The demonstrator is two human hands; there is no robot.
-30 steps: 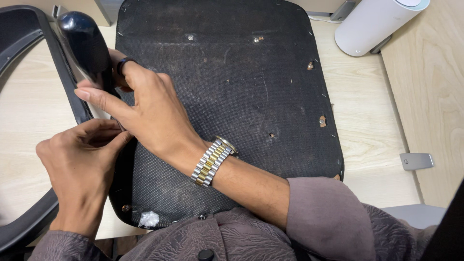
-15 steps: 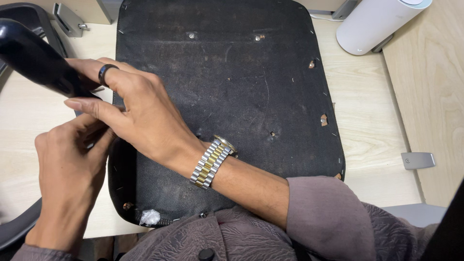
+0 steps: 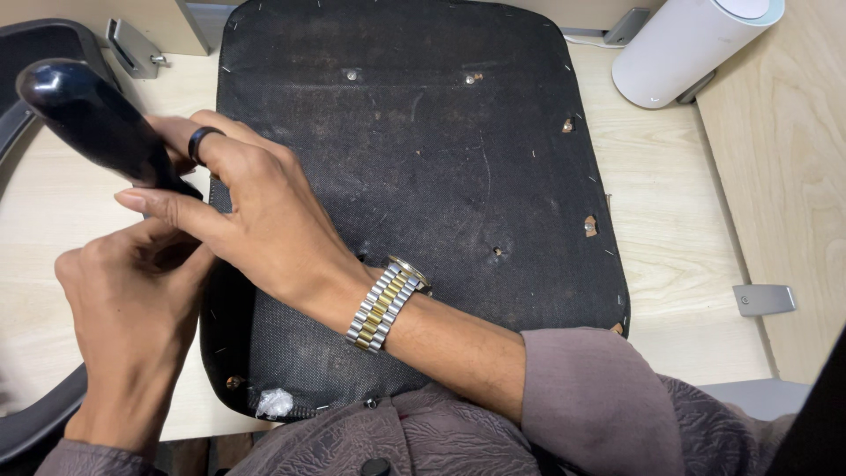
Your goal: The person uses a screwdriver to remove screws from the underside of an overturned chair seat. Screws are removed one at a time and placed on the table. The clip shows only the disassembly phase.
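Watching both hands crowd the left edge of the upturned black seat pad (image 3: 423, 203) — that's where everything turns. My right hand (image 3: 256, 211), with a dark ring and a metal link watch (image 3: 386, 303) on the wrist, reaches across the pad and is wrapped against the glossy black armrest (image 3: 92, 119), fingers curled around its lower end. The armrest's long axis runs up and away to the left from that hand, its rounded tip pointing at the far-left corner. My left hand (image 3: 132, 304) sits just below and to the left, fingers pinched in toward the spot where armrest meets pad edge; what it pinches, I cannot tell — the right hand's thumb covers it. Both hands are about equally near, touching each other.

Off to the far right of the right hand, well apart, a white cylinder (image 3: 692, 48) lies on the pale wood tabletop (image 3: 679, 220), plain, no label I can make out. A small grey metal bracket (image 3: 763, 300) lies right of the pad, and another bracket (image 3: 132, 44) just above the armrest.
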